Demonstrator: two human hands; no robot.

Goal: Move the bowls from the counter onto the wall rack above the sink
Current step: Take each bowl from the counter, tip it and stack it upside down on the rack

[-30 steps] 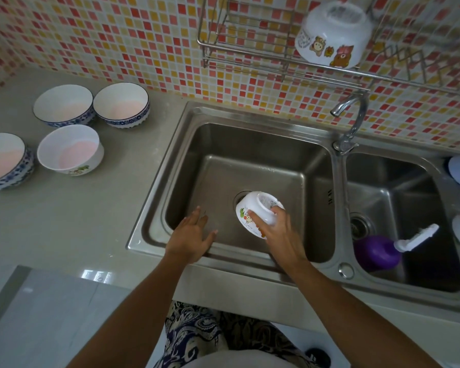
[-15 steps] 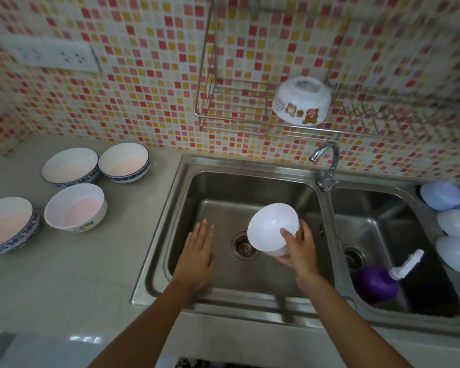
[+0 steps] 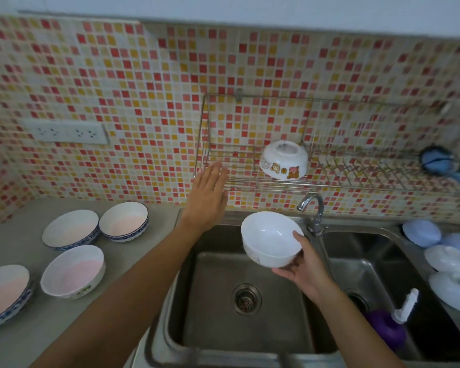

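Since half a second ago, both hands have risen from the sink: the left hand point(image 3: 207, 200) now reaches up flat, fingers spread and grasping nothing, its fingertips at the left end of the wire wall rack point(image 3: 250, 181). The right hand point(image 3: 302, 264) has lifted a white bowl point(image 3: 270, 239) higher above the left basin of the steel sink point(image 3: 186, 301), cradling it from below with the thumb hooked over the rim. This bowl sits upright, tilted slightly toward the camera, plain white inside, with a faint printed picture low on its outer wall; no writing can be read.

One matching bowl point(image 3: 284, 163) already rests upside down on the rack, showing cartoon bear pictures around its side. Four bowls wait on the grey counter point(image 3: 16, 240) at left: two with blue patterned rims at the back point(image 3: 71, 229) point(image 3: 124, 221), a white one with a small printed design point(image 3: 73, 270), and a blue-rimmed one point(image 3: 4, 290) at the frame edge. A tap point(image 3: 312, 208) stands between the basins. A purple bottle point(image 3: 385, 329) lies in the right basin.
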